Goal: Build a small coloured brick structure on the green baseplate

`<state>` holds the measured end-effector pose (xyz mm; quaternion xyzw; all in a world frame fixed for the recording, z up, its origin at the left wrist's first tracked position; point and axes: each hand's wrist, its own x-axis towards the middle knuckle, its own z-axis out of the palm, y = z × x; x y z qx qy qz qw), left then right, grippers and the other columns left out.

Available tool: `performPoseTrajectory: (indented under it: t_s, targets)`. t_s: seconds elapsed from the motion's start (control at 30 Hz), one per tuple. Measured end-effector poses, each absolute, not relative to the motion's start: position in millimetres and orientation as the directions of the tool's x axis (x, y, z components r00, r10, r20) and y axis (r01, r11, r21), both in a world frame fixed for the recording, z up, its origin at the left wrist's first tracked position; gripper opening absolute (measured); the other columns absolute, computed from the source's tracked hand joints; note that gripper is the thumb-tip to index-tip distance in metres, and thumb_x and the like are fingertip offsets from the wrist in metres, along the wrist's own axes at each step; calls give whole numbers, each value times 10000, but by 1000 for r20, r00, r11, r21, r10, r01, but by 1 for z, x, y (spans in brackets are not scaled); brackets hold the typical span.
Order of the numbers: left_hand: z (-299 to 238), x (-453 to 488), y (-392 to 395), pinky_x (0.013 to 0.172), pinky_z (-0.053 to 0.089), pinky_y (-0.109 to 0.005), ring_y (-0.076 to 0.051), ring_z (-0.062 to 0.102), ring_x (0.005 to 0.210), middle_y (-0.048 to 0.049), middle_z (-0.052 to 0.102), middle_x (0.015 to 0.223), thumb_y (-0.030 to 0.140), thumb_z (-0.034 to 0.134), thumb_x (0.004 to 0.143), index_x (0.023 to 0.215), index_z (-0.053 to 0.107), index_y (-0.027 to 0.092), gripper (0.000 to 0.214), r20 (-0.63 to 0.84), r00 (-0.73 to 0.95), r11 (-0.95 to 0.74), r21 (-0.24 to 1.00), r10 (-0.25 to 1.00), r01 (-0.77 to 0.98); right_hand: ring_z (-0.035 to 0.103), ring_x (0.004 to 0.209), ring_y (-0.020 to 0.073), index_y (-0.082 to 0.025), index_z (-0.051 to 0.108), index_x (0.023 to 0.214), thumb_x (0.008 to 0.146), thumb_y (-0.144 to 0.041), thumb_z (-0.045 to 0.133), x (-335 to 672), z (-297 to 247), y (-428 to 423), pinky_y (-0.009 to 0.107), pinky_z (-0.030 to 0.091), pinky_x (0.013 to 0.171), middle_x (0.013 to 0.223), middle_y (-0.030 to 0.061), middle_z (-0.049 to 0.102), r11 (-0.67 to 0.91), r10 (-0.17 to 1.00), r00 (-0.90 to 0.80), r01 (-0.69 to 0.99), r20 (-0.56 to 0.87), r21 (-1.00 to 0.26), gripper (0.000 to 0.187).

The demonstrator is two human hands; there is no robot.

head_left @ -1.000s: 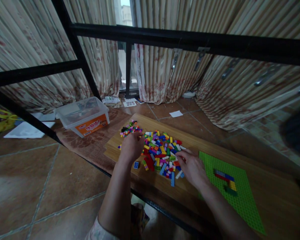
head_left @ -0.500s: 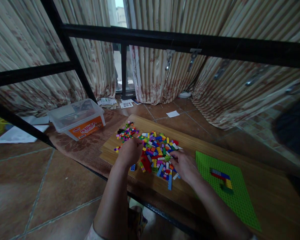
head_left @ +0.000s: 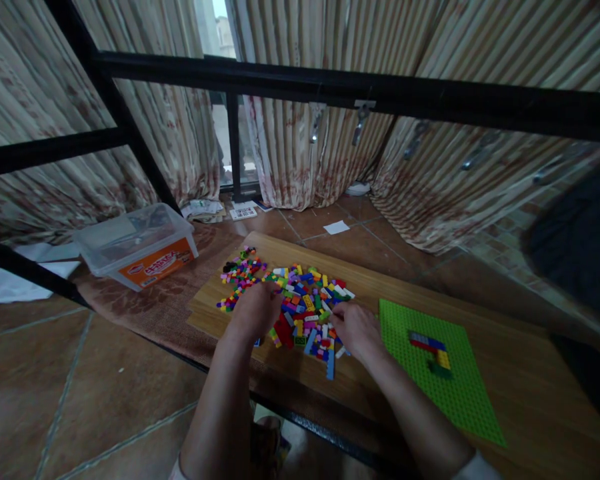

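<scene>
A loose heap of small toy building bricks [head_left: 307,303] in many colours lies on the wooden board. At the heap's left side is my left hand [head_left: 258,308], its fingers curled closed; whatever they may hold is hidden behind the hand. My right hand [head_left: 355,325] reaches into the right side of the heap with thumb and fingers drawn together, and what is between them is too small to make out. Right of that hand lies a green baseplate [head_left: 460,393], bearing a short angled row of built bricks [head_left: 430,343] in grey, blue, red, yellow and dark green.
The wooden board [head_left: 370,267] rests on a brown cloth. A clear plastic tub [head_left: 140,247] with an orange label stands at the left. A black metal frame bar [head_left: 280,79] crosses above, before striped curtains [head_left: 290,147]. White paper [head_left: 336,227] lies on the tiled floor.
The camera view has shifted, so the scene sits slightly further left. Both hands stay at the brick heap; the right fingers have drawn slightly closer together.
</scene>
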<state>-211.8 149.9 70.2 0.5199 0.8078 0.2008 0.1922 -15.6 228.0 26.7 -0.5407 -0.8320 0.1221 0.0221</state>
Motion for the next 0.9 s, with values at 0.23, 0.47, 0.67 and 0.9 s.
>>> performPoseTrajectory:
  t_s: [0.23, 0.47, 0.67, 0.9]
  targets:
    - [73, -208, 153, 645, 394, -257, -196, 639, 765, -74, 716, 823, 261, 478, 864, 946, 711, 184, 258, -90, -388, 374, 525, 917, 764, 660, 799, 216, -210, 713, 846, 871, -273, 478, -15, 31, 221, 295, 413, 667, 838, 97, 717, 352, 929, -369, 904, -28, -242, 244]
    - [71, -148, 168, 765, 455, -277, -187, 647, 842, -65, 720, 945, 255, 472, 874, 1083, 677, 192, 300, 9, -250, 167, 721, 968, 672, 601, 678, 171, -183, 662, 862, 862, -341, 507, 32, 36, 190, 288, 422, 655, 795, 57, 696, 182, 968, -249, 625, 27, -759, 221]
    - [47, -59, 171, 712, 487, -248, -160, 655, 776, -43, 719, 862, 263, 520, 837, 999, 693, 167, 256, -130, -16, 131, 964, 991, 232, 518, 568, 113, -180, 643, 773, 746, -448, 671, 74, 21, 156, 242, 416, 571, 633, -22, 603, -279, 951, -142, -19, -274, -960, 271]
    - [18, -25, 181, 635, 475, -256, -156, 628, 705, -34, 689, 773, 275, 617, 762, 1032, 660, 137, 306, -221, 31, 214, 966, 975, 143, 633, 792, 191, -198, 670, 922, 766, -382, 646, 133, 12, 157, 329, 488, 740, 852, 43, 704, -118, 985, -100, 216, -142, -969, 243]
